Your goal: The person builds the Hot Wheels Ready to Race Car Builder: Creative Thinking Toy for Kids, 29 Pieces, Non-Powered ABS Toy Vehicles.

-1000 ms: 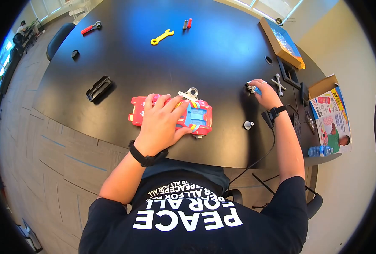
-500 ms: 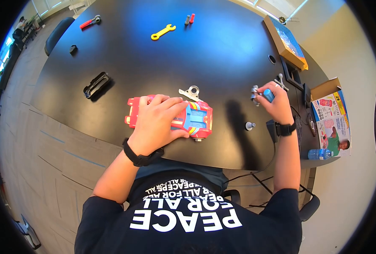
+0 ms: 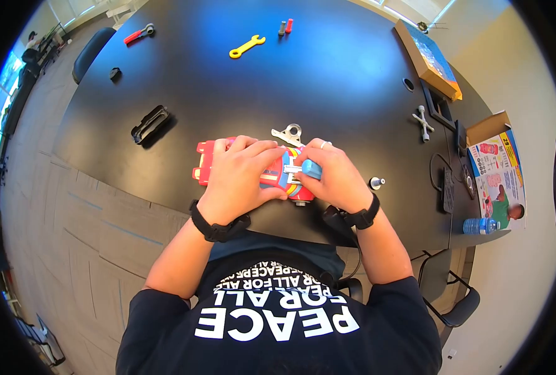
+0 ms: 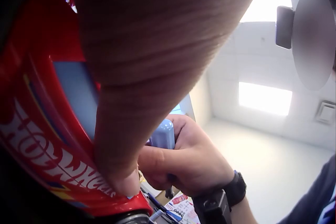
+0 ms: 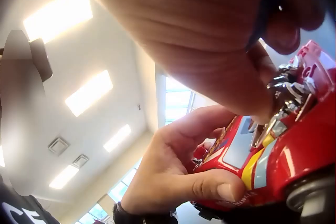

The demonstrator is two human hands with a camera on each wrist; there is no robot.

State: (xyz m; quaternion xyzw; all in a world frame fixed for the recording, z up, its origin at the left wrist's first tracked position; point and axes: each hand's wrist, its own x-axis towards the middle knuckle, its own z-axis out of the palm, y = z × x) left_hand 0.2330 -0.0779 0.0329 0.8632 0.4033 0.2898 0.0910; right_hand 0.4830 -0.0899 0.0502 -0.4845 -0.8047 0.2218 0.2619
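My left hand [image 3: 237,178] grips a red toy car [image 3: 204,164] from above, fingers over its roof and thumb along the near side. "Hot Wheels" lettering shows on that side in the left wrist view. My right hand [image 3: 342,178] pinches a chrome engine-like part with a blue end [image 3: 312,169] over the car's front, where a blue recess lies. The chrome pieces [image 5: 287,88] sit close at the hood in the right wrist view, partly hidden by fingers. A silver bracket with a ring [image 3: 289,134] lies just behind the car.
A black frame-like part [image 3: 150,126] lies left, a yellow wrench [image 3: 247,47] and red-handled ratchet [image 3: 139,34] farther back. A small grey-white part [image 3: 377,183] stands right of my hand. A grey cross wrench [image 3: 424,124], boxes [image 3: 497,169] and a water bottle [image 3: 480,225] line the right side.
My right hand has lifted the chrome and blue part from the table's right side and carried it left to the car's front. My left hand stays on the car.
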